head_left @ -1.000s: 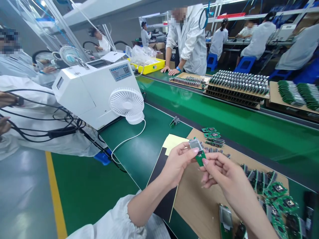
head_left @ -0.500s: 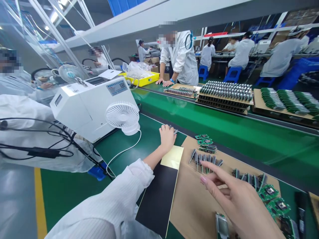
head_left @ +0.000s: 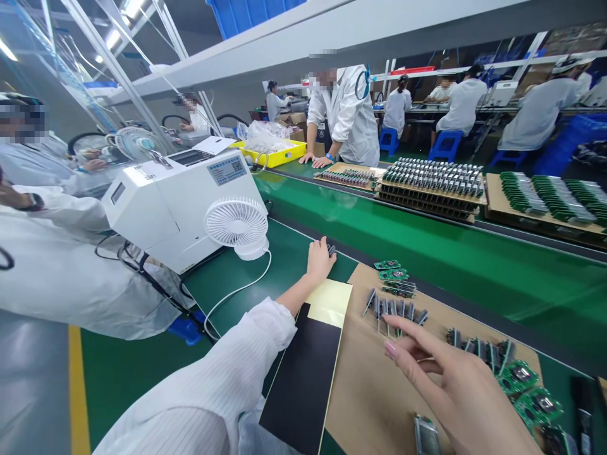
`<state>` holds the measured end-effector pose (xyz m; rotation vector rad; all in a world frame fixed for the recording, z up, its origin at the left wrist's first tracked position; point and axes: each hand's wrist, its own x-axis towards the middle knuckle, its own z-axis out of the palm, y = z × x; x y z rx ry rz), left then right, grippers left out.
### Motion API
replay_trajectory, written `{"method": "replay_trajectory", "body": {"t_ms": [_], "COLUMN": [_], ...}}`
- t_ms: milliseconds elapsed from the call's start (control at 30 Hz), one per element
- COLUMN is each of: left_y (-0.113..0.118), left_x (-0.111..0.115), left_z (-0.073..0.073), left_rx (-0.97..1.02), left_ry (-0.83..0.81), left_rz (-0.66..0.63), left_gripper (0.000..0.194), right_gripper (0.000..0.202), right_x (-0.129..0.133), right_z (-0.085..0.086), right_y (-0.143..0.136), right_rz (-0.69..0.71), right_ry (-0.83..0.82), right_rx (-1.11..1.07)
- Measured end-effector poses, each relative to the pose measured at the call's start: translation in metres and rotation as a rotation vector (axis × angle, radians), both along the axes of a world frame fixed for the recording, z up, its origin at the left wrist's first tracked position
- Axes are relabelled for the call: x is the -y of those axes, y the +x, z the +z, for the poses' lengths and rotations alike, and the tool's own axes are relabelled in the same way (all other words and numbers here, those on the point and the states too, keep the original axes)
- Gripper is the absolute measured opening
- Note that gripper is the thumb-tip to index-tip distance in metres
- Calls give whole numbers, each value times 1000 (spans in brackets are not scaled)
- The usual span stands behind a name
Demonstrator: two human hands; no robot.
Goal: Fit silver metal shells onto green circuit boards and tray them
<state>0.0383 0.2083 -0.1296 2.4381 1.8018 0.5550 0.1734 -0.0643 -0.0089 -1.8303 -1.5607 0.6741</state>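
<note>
My left hand [head_left: 319, 260] is at the far side of the green tabletop, its fingers closed round a small circuit board [head_left: 332, 250] with a grey part. Most of that board is hidden by the fingers. Over the brown cardboard hovers my right hand [head_left: 448, 379], thumb and forefinger apart, nothing between them. Just beyond its fingertips stands a row of circuit boards [head_left: 401, 309] on edge. Flat green circuit boards [head_left: 391, 274] lie at the cardboard's far edge, and others [head_left: 538, 404] lie right of my right hand. A metal-cased part [head_left: 425, 436] is partly hidden below it.
A black sheet [head_left: 303, 379] with a pale yellow end [head_left: 329, 300] overlaps the cardboard [head_left: 365, 392]. Left stand a white fan [head_left: 237, 222] and a white machine [head_left: 180, 202]. Beyond the green belt [head_left: 379, 221] are trays of boards [head_left: 431, 177]; a co-worker [head_left: 351, 120] leans there.
The view has shifted slightly. My left hand stays at the same spot, with its fingers turned a little round the board. My right hand is almost unchanged, still apart from the boards.
</note>
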Motion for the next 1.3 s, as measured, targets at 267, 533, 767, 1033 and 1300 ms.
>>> {"method": "replay_trajectory", "body": {"t_ms": [267,533,767,1033,1300], "left_y": [-10,-19,-9,-9,-8], "left_x": [6,8,4,-4,3], "left_z": [-1,1,0,3,-3], "left_rx": [-48,-45,-26,-21,18], "left_ry": [25,4,12,-20,-14], "left_rz": [-115,-233,-169,-170,-143], "left_gripper": [52,47,50,45,45], "right_gripper": [43,45,42,40,40], "right_x": [-1,-2,-3,-2,2], "right_z": [0,-5,-4,-4,-4], "right_y": [6,6,4,1,-17], "right_rz": [88,124,145,120,7], "right_ry": [-95,-142,-135,-103,-15], "right_rx": [2,-18,14,31,103]}}
